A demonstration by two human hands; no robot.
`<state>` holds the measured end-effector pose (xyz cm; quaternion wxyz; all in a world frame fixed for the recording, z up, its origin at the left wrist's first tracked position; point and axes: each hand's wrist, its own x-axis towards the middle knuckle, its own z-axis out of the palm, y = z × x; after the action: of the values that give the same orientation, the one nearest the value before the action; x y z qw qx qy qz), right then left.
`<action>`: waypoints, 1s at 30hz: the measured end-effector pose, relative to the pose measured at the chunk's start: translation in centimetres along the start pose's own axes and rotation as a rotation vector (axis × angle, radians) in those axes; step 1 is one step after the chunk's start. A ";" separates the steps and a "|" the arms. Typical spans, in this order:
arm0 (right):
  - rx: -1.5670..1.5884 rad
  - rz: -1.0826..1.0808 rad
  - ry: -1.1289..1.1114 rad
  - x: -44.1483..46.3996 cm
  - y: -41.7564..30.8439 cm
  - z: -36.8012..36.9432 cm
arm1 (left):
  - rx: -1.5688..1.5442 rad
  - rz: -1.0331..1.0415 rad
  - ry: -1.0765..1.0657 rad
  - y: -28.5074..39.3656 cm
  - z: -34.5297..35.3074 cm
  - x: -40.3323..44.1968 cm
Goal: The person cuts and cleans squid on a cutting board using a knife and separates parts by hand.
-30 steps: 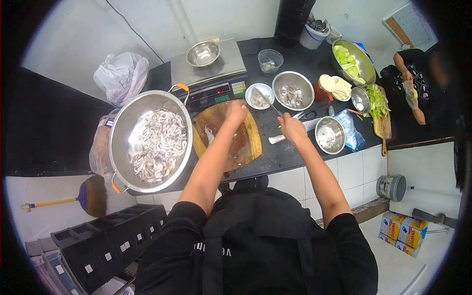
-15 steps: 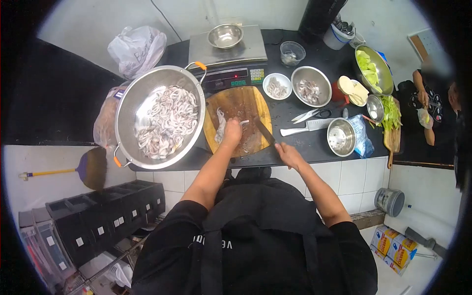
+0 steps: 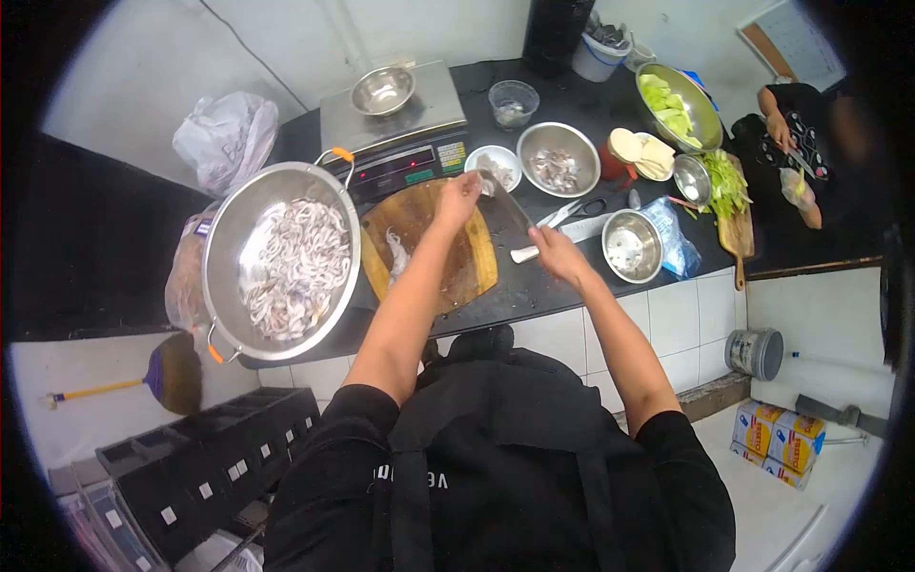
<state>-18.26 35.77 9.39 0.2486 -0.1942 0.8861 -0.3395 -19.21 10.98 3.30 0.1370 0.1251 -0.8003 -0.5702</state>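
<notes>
My right hand point(image 3: 559, 254) is wrapped round the handle of a knife point(image 3: 510, 205), whose blade points up and left to the small white bowl point(image 3: 494, 170). At that bowl's lower left edge is my left hand point(image 3: 459, 197), its fingers pressed together beside the blade tip; what they hold, if anything, is too small to name. Under my left forearm lies the round wooden board point(image 3: 467, 257), with a pale piece of squid point(image 3: 396, 253) on its left part. A large steel pan point(image 3: 217, 276) full of squid pieces point(image 3: 297, 267) stands left of the board.
Behind the board is a scale point(image 3: 391, 143) carrying a steel bowl point(image 3: 383, 91). To the right are a steel bowl of squid point(image 3: 559, 159), scissors point(image 3: 593, 207), a second knife point(image 3: 581, 229) and another steel bowl point(image 3: 632, 246). A co-worker point(image 3: 796, 143) stands at far right.
Both hands have moved from the board up to the white bowl, and the knife now points at it. The view has shifted too. The squid piece remains on the board.
</notes>
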 end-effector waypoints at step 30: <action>-0.347 -0.002 -0.105 -4.9 -0.4 4.6 | 0.650 -0.337 -0.007 -9.8 -12.1 -13.4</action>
<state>-11.65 35.68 8.22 0.2569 -0.2524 0.9171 -0.1711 -1.91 1.98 -3.21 -0.0086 0.2901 -0.9083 -0.3013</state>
